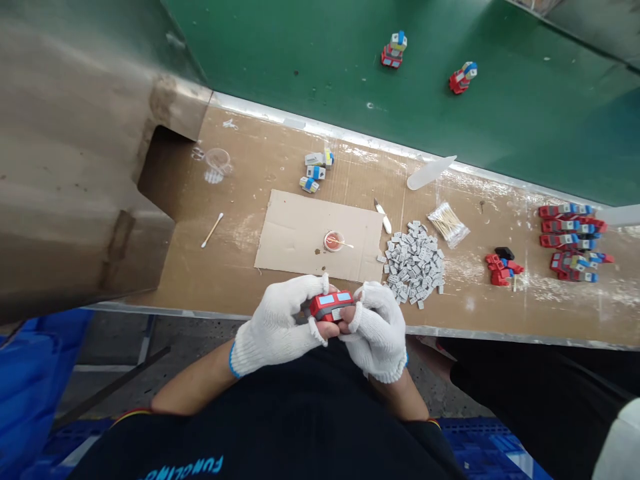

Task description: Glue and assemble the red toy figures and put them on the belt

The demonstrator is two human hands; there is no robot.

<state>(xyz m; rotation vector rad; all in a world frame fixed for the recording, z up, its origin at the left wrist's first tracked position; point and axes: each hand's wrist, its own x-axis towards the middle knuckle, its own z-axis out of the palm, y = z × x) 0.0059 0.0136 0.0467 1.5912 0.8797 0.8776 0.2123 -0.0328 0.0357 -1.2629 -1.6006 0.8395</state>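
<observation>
Left hand (280, 325) and right hand (381, 330) clamped on red toy block (330, 305): two pale-blue windows (326, 299), dark-grey band (326, 310); grey piece (337, 313) at 5 o'clock, partly hidden, probably a tile.

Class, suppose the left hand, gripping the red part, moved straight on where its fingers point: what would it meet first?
Probably the gloved right hand, at the far end of the red part in the left hand; depth is hard to judge.
</observation>
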